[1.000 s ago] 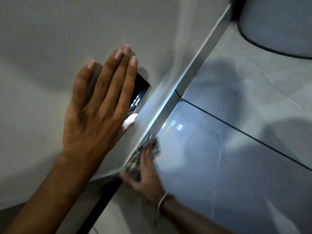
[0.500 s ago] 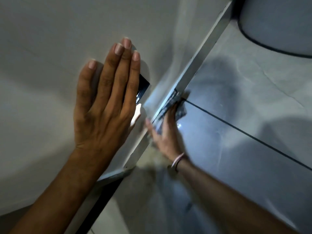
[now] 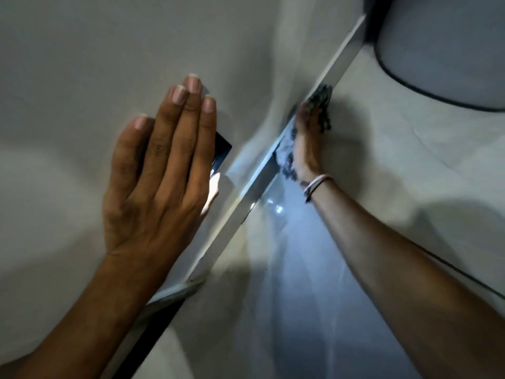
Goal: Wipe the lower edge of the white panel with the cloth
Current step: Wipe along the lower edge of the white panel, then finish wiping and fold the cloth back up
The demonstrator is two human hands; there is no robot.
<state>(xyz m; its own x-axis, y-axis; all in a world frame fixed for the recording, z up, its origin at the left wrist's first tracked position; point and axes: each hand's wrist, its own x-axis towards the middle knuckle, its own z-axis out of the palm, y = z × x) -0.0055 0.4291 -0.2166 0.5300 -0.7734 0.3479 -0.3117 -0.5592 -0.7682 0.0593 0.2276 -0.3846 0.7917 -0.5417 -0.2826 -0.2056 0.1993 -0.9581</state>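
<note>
The white panel fills the left and top of the view. Its lower edge runs diagonally from lower left to upper right above the floor. My left hand lies flat on the panel face, fingers straight and together, half covering a small dark tag. My right hand presses a dark patterned cloth against the lower edge, well up the diagonal. The cloth bunches around my fingers and down to my wrist, which wears a pink band.
Glossy grey floor tiles with a dark grout line lie to the right of the edge. A round pale object with a dark rim stands at the top right. A dark gap shows under the panel's lower left corner.
My right hand has slid the cloth along the lower edge, from near the panel's lower corner up toward the upper right. My left hand has stayed flat on the panel.
</note>
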